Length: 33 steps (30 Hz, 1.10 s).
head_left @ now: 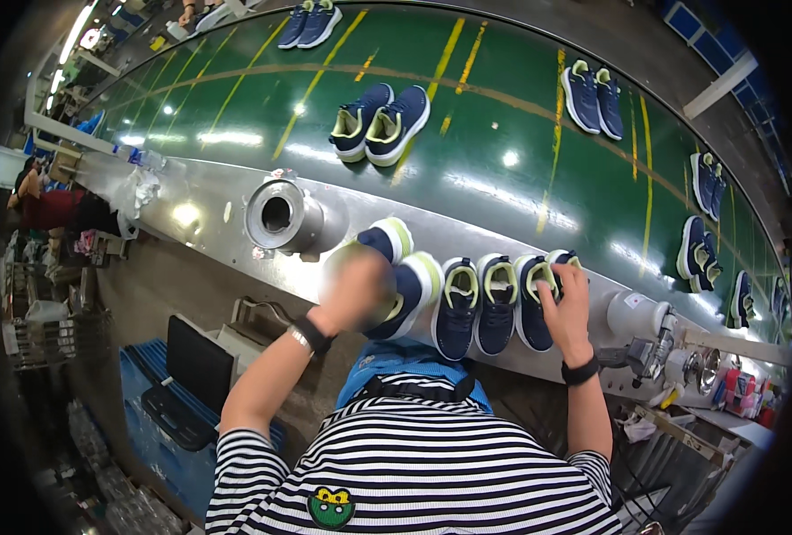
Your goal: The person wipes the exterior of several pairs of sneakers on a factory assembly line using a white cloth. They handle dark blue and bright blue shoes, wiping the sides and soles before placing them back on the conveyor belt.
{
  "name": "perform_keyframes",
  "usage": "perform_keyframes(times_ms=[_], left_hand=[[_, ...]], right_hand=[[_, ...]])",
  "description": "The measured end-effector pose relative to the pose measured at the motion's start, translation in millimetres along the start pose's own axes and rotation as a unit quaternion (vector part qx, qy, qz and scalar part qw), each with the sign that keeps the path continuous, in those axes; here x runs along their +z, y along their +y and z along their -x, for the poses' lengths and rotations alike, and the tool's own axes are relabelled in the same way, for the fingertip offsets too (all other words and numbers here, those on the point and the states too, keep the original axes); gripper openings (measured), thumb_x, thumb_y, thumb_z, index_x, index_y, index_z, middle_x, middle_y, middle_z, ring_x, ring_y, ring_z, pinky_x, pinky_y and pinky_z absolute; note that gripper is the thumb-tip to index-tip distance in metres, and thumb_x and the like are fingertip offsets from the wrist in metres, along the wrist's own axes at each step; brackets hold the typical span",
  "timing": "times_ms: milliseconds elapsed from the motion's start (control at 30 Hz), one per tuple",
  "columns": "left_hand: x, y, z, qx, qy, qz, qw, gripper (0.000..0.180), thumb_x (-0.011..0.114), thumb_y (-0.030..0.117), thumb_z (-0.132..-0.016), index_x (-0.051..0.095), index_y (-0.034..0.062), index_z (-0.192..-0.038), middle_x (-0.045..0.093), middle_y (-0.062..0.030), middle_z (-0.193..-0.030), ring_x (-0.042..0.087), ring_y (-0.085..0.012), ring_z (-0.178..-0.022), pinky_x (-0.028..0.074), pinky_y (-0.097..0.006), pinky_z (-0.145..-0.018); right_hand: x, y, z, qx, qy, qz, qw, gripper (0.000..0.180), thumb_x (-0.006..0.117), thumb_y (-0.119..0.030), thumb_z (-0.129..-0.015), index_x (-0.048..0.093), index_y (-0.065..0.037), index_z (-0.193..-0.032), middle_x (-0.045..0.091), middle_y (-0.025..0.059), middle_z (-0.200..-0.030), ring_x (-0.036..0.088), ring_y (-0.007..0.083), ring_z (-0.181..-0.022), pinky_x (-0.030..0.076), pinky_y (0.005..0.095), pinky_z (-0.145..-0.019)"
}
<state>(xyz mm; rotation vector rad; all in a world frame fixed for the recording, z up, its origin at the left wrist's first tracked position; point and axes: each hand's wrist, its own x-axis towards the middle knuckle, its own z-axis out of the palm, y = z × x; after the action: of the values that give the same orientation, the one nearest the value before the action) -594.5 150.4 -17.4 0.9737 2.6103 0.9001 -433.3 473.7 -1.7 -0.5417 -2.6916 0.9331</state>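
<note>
Navy shoes [496, 323] (lime-lined) at both hands [571, 319]

A green conveyor belt [253, 98] with yellow stripes ran along the metal bench's [204, 192] far edge, glossy with reflected light. Tube lights [77, 36] shone beyond the bench's left end. Below its near edge lay a dull brownish floor [186, 276]; cluttered shelving [57, 343] stood left.

Green belt [503, 169] bearing shoe pairs [399, 123], steel ledge [209, 214] bearing sneakers [496, 321], metal pot [303, 219]
</note>
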Motion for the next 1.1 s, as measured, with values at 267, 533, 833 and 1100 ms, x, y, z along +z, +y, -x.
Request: perform_keyframes(times_ms=[267,533,833,1100], left_hand=[[-89,11,96,0.158,0.017,-0.042,0.986,0.026,0.064,0.005,-0.063,0.058,0.0081,-0.089,0.057,-0.0127,-0.090,0.057,-0.0338,-0.091,0.044,-0.042,-0.083],[-171,-50,186,0.303,-0.084,-0.167,0.934,0.012,0.055,0.013,-0.072,0.058,0.0143,-0.084,0.057,-0.0084,-0.100,0.057,-0.0230,-0.100,0.037,-0.039,-0.102],[-271,-193,243,0.389,-0.202,-0.205,0.875,0.006,0.054,0.017,-0.075,0.055,0.0133,-0.081,0.053,-0.0070,-0.101,0.053,-0.0207,-0.106,0.029,-0.037,-0.108],[-352,-300,235,0.367,-0.046,-0.219,0.903,0.015,0.056,0.016,-0.073,0.042,0.0120,-0.076,0.056,-0.0114,-0.109,0.054,-0.0239,-0.108,0.035,-0.041,-0.104]], right_hand=[[73,-110,24,-0.045,-0.175,-0.280,0.943,0.019,0.067,-0.008,-0.082,0.063,0.000,-0.099,0.062,0.0101,-0.087,0.062,0.0177,-0.076,0.049,0.0279,-0.068],[170,-237,58,0.100,-0.413,-0.486,0.763,0.048,0.062,-0.023,-0.090,0.045,0.001,-0.128,0.058,0.0158,-0.115,0.056,0.0202,-0.106,0.044,0.0304,-0.091],[317,-424,74,0.138,-0.461,-0.442,0.757,0.069,0.067,-0.013,-0.081,0.031,0.003,-0.137,0.049,0.0155,-0.128,0.047,0.0212,-0.118,0.037,0.0337,-0.101],[401,-420,35,0.363,-0.395,-0.688,0.489,0.045,0.060,-0.020,-0.082,0.051,-0.005,-0.123,0.061,0.0103,-0.116,0.060,0.0224,-0.105,0.045,0.0374,-0.096]])
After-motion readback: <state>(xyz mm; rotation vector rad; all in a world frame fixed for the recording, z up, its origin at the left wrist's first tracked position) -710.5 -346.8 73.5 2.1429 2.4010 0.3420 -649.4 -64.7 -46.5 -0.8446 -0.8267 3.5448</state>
